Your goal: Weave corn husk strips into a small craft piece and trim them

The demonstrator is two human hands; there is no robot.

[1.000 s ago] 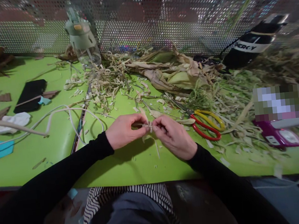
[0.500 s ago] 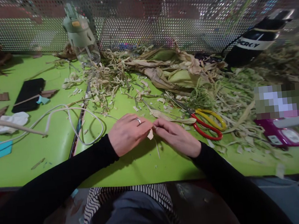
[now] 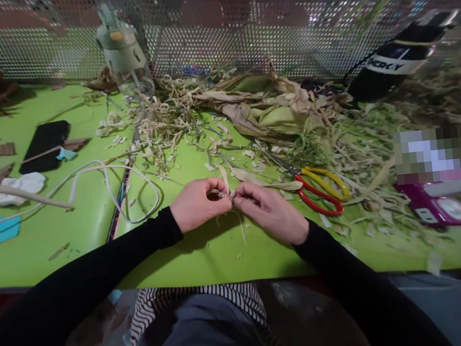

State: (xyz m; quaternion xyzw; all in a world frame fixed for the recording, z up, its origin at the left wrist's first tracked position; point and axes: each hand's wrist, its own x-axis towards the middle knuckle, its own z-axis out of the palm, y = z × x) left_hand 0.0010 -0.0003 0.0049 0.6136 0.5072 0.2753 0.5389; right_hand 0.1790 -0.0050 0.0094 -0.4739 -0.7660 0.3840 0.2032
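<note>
Past your striped clothing (image 3: 144, 314) spreads the smooth green surface (image 3: 173, 260). Left of the scissors (image 3: 297, 177), your left hand (image 3: 201, 204) and right hand (image 3: 273, 212) meet, fingertips pinched together on a thin, papery strip (image 3: 225, 180). Its pale flat end points away from you, long axis roughly front to back; your fingers hide the rest. Beyond the scissors lie crinkled husks (image 3: 250, 119), then a perforated metal screen (image 3: 200, 29).
</note>
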